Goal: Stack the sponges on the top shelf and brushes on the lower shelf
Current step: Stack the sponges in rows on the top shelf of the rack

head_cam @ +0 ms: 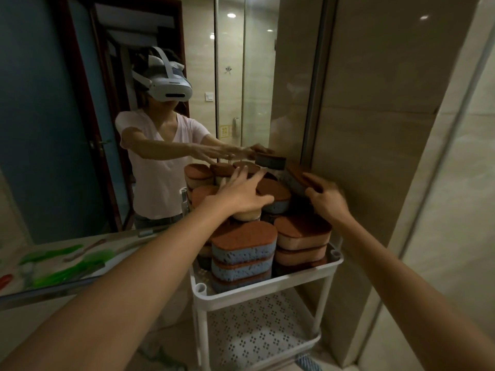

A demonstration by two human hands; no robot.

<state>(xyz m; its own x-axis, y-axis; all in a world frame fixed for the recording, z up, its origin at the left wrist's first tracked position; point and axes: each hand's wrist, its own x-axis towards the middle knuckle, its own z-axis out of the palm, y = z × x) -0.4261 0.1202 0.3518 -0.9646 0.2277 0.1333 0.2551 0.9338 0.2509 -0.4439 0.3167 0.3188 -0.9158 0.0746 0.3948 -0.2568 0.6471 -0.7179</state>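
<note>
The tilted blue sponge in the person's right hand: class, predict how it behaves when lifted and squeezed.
The tilted blue sponge probably weighs little: its side looks porous, and the right hand grips it alone. It likely squashes rather than staying stiff. Its rough brown top should resist slipping.

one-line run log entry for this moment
phase: stacking sponges | left hand: open, on sponge pile | right hand: grips tilted sponge | lower shelf: no brushes
</note>
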